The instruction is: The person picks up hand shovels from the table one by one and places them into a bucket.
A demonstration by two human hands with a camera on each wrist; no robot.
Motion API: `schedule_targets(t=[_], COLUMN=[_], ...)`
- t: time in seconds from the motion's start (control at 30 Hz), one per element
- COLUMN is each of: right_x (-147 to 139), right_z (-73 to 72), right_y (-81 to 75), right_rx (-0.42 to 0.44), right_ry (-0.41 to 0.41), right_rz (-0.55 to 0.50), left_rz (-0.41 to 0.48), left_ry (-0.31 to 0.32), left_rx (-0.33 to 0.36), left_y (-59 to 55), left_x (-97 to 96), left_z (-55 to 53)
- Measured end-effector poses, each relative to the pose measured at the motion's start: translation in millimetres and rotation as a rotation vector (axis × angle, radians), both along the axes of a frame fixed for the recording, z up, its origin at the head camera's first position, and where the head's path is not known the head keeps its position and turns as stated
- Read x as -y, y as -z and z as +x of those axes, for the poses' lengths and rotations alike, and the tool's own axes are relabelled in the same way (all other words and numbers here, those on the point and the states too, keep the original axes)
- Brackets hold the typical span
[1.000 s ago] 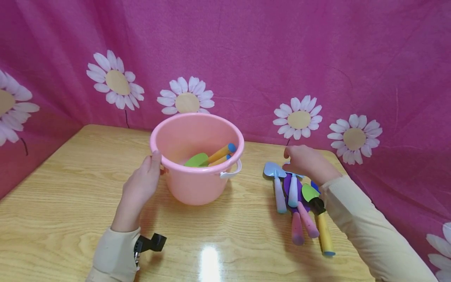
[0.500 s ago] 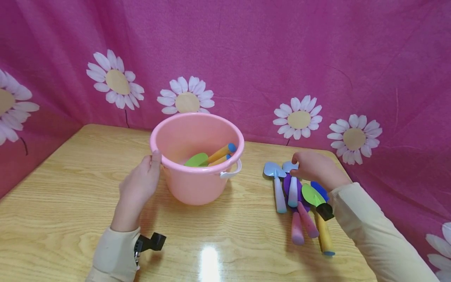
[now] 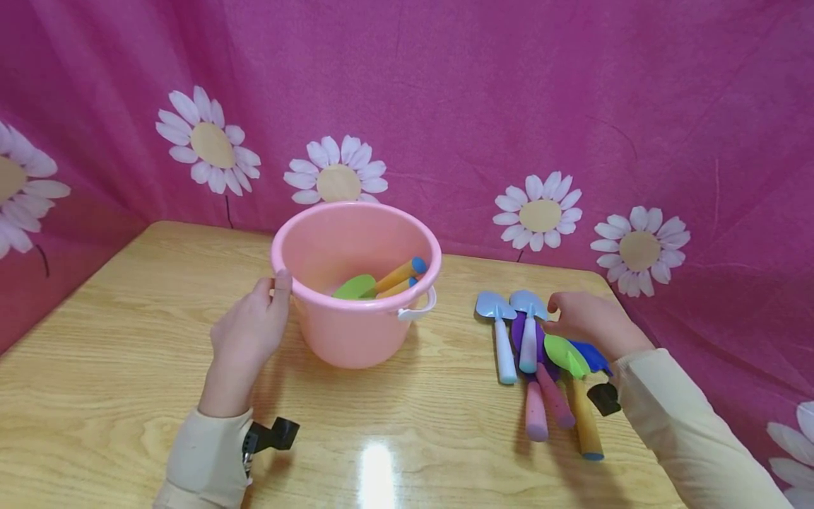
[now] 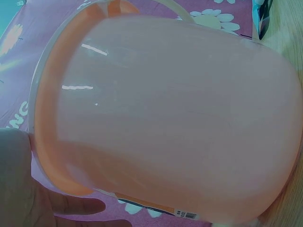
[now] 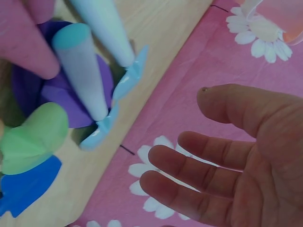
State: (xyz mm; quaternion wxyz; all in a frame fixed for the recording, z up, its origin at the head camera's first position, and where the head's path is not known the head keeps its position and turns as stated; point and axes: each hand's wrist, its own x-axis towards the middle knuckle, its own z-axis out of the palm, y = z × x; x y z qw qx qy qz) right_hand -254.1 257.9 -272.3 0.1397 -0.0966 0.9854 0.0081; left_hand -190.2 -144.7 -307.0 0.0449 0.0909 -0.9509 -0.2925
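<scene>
In the head view my left hand [image 3: 251, 329] holds the pink bucket [image 3: 356, 336] at its left rim. The left wrist view shows my thumb on the rim and fingers [image 4: 78, 205] alongside the wall. Inside the bucket lie a light-green trowel blade [image 3: 356, 287] and two orange handles [image 3: 400, 274] with blue ends. My right hand [image 3: 591, 322] hovers beside the pile of toy garden tools, fingers loosely curved and holding nothing. Two light-blue trowels [image 3: 504, 346] lie at the pile's left. Near the hand are a green trowel [image 3: 566, 355] and a blue tool head [image 3: 590, 355].
Pink handles [image 3: 537, 413] and purple tool heads [image 3: 520, 329] lie under the light-blue trowels, with a yellow handle [image 3: 586, 424] to their right. The bucket's white handle [image 3: 418, 311] hangs on its right side. A pink flowered cloth [image 3: 445, 106] rises behind the wooden table [image 3: 356, 431].
My right hand has moved right and towards me, from above the light-blue trowels to beside them, uncovering the second one's blade. The left hand stays at the bucket.
</scene>
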Motion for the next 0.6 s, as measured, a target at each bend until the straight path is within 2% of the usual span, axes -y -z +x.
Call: schedule_targets(t=[0.17, 0.47, 0.6], right_x=[-11, -39, -53], right_z=[1.8, 11.0, 14.3], right_y=[7.9, 17.6, 25.6], right_rx=[0.025, 0.093, 0.102], right_ry=[0.032, 0.146, 0.151], right_rz=[0.003, -0.032, -0.033], left_rz=[0.003, 0.007, 0.017], left_ry=[0.004, 0.030, 0.033], left_rx=[0.004, 0.013, 0.019], left_y=[0.6, 0.8, 1.1], left_x=[0.7, 1.1, 0.8], left_z=[-0.8, -0.5, -1.7])
